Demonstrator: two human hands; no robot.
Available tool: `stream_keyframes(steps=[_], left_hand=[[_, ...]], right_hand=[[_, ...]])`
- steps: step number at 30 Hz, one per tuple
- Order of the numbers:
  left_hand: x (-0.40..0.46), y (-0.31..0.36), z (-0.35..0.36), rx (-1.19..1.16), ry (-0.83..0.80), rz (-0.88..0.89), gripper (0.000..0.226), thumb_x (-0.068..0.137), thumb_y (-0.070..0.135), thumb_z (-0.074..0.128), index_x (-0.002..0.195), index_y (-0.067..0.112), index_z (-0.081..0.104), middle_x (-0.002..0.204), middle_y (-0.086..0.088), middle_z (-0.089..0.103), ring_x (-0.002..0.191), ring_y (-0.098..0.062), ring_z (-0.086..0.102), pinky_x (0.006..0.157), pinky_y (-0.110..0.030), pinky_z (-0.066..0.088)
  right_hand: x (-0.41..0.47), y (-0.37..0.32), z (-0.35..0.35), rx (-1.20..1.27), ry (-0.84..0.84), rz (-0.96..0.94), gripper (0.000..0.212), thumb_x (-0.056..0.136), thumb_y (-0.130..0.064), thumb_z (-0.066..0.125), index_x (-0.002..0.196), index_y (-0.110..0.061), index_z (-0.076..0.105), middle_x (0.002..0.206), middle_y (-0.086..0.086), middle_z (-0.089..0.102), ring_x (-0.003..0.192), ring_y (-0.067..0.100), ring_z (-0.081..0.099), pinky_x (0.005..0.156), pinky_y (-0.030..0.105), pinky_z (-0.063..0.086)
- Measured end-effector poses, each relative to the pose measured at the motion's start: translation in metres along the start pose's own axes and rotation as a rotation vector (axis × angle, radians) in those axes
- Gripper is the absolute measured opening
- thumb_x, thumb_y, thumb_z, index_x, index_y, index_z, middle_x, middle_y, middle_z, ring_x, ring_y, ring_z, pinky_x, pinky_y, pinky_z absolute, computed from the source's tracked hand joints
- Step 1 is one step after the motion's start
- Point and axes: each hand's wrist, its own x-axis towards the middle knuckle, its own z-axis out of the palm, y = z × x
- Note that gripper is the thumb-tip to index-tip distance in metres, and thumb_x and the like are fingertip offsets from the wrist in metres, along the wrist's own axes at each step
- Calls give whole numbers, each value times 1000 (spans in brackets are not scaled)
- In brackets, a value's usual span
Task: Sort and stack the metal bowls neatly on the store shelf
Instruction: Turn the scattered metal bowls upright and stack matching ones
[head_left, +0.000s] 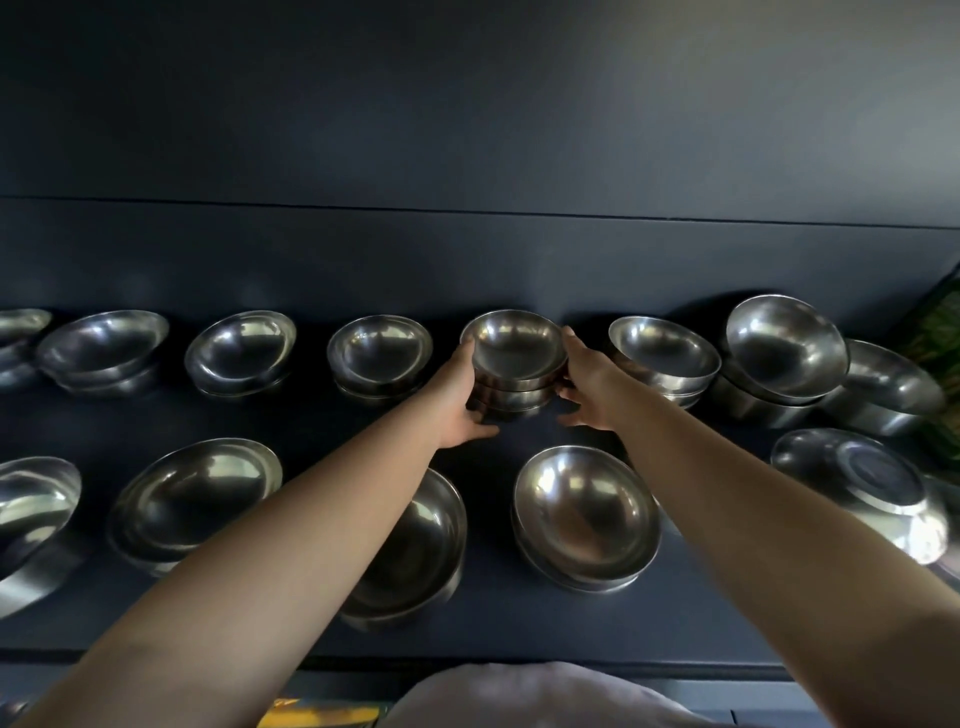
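Both hands are on the small stack (511, 364) in the back row of the shelf (519, 270), between two neighbouring stacks. The left hand (462, 400) cups its left side, fingers curled round it and thumb by the base; the right hand (584, 384) lies against the right side, fingers fairly straight and a little spread. Best move now, I'd say: squeeze evenly from both sides, square up the nested rims, and line the stack up with its row.
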Motion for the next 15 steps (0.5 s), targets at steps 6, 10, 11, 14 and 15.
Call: stream_keyframes(steps=[6, 10, 11, 14, 15], left_hand=[[-1, 2, 5, 22, 14, 34, 71, 90, 62, 33, 145, 17, 26, 153, -8, 25, 140, -29, 24, 108, -54, 30], [-1, 0, 7, 73, 21, 46, 68, 92, 60, 30, 147, 21, 20, 155, -6, 20, 141, -27, 23, 107, -55, 31], [-1, 0, 6, 84, 24, 47, 68, 92, 60, 30, 147, 21, 19, 155, -6, 19, 140, -27, 23, 107, -54, 32], [1, 0, 6, 101, 35, 50, 69, 91, 62, 30, 147, 22, 20, 155, -6, 20, 139, -27, 25, 104, -54, 35], [2, 0, 5, 106, 40, 51, 69, 91, 62, 30, 147, 22, 21, 154, -6, 21, 139, -27, 26, 103, -53, 37]], right_hand=[[14, 2, 11, -84, 18, -73, 60, 93, -60, 34, 140, -24, 42, 145, -2, 42, 133, 21, 38, 82, 46, 40], [20, 8, 6, -85, 15, -112, 52, 95, -55, 34, 141, -31, 38, 146, -7, 41, 132, 18, 39, 78, 44, 42], [21, 9, 6, -82, 13, -121, 51, 96, -53, 34, 142, -32, 37, 146, -7, 40, 131, 18, 40, 78, 44, 42], [21, 14, 5, -65, 5, -128, 49, 97, -51, 35, 143, -33, 36, 146, -7, 40, 132, 19, 39, 80, 44, 42], [21, 15, 5, -57, 3, -128, 49, 97, -51, 35, 143, -33, 35, 147, -7, 39, 132, 19, 38, 80, 44, 42]])
